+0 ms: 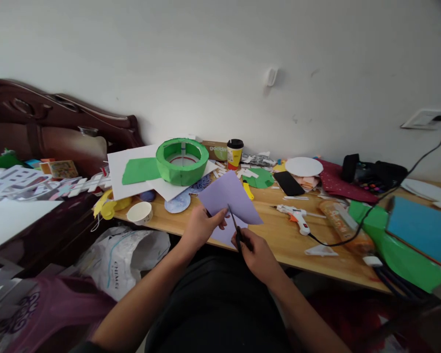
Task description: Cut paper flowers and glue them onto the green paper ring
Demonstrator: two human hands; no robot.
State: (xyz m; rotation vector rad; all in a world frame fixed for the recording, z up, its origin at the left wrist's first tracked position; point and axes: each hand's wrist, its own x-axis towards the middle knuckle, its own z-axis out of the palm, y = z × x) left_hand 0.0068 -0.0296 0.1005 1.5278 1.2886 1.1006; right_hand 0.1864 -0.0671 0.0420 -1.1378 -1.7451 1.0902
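Note:
A sheet of purple paper (226,190) is held up over the table's front edge by my left hand (205,223), its fingers closed on the lower left part. My right hand (256,252) grips a pair of black-handled scissors (238,236), whose blades point up and meet the sheet from below, close to my left thumb. Another purple piece (224,235) lies below on the tabletop, partly covered by my hands. Whether the blades are apart is too small to tell.
A glue gun (296,215) with its cord lies at right, near a phone (288,183). Behind the sheet stand a green paper ring (182,162) and a yellow cup (235,154). A white paper bowl (139,213) sits at the left edge, above a plastic bag (123,257).

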